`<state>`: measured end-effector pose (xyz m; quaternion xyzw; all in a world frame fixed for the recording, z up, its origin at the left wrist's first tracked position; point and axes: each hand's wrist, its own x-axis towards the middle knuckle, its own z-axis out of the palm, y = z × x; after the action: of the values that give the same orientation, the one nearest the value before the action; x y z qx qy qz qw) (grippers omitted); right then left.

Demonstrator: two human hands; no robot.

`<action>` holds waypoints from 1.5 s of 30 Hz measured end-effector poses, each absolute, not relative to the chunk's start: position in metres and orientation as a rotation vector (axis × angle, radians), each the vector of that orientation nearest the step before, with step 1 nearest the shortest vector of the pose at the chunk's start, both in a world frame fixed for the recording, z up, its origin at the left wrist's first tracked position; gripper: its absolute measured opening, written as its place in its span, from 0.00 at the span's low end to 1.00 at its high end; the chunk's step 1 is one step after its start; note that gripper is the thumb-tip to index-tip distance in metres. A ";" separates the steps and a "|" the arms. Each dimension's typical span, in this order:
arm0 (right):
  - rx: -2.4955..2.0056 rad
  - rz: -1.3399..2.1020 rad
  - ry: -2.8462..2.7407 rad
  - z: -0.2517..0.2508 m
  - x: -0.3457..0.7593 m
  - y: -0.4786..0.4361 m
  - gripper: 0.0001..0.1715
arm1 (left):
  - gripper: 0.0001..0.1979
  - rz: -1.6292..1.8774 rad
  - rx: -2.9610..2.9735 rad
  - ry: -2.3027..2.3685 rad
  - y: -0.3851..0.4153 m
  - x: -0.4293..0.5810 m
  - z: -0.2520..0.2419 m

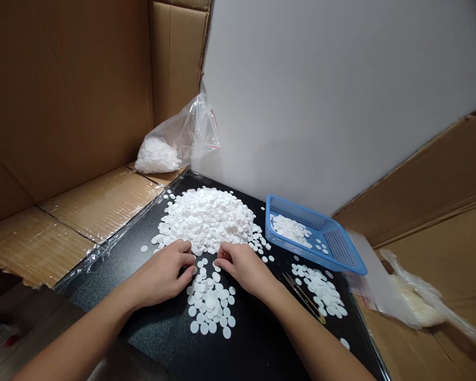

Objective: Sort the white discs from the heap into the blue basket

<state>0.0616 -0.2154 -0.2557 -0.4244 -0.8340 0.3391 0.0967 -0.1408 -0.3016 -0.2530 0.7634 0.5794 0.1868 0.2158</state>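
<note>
A large heap of small white round discs [208, 217] rises on the black tabletop. At the heap's near left edge is my left hand [170, 270], its fingers curled and the thumb close to the index finger; whatever may be in them is hidden. My right hand [244, 267] is bent into a pinch at the near right edge, its fingertips right by a white disc [216, 268]. I cannot make out whether it grips one. Between and below both hands, a smaller group of white discs [211, 304] lies spread in a thin layer.
A blue plastic basket [317, 253] with some discs inside stands at right. Tweezers [304, 297] lie beside another disc pile [321, 291]. A clear bag of white pieces [158, 155] sits at back left; another plastic bag [416, 301] lies right. Cardboard [83, 206] borders the table [262, 344].
</note>
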 end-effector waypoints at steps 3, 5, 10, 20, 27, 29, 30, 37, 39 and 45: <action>-1.193 1.048 -2.497 -0.255 0.062 -0.217 0.07 | 0.15 0.517 2.120 1.635 -0.301 -0.143 -0.253; -1.139 1.109 -2.529 -0.255 0.063 -0.218 0.06 | 0.16 0.517 2.130 1.641 -0.300 -0.144 -0.253; -1.075 1.057 -2.560 -0.257 0.062 -0.219 0.05 | 0.16 0.498 2.177 1.610 -0.301 -0.144 -0.252; -0.872 0.632 -2.647 -0.272 0.051 -0.221 0.07 | 0.08 0.552 2.235 1.592 -0.300 -0.143 -0.257; -0.863 0.703 -2.588 -0.268 0.051 -0.219 0.11 | 0.09 0.672 2.210 1.647 -0.294 -0.140 -0.266; -0.881 0.711 -2.568 -0.267 0.053 -0.217 0.13 | 0.10 0.717 2.186 1.658 -0.293 -0.140 -0.267; -0.893 0.712 -2.561 -0.266 0.054 -0.217 0.13 | 0.10 0.749 2.169 1.670 -0.293 -0.140 -0.267; -0.889 0.617 -2.647 -0.267 0.054 -0.217 0.04 | 0.10 1.019 1.982 1.840 -0.298 -0.151 -0.259; -0.888 0.556 -2.683 -0.269 0.050 -0.219 0.06 | 0.09 1.022 1.950 1.849 -0.305 -0.152 -0.260; -0.955 0.498 -2.682 -0.273 0.042 -0.221 0.09 | 0.09 0.847 2.030 1.782 -0.326 -0.144 -0.278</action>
<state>0.0419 -0.2205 -0.2732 -0.3279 -0.9206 0.1708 0.1255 -0.1440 -0.3264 -0.2776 0.7085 0.6218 0.2955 0.1548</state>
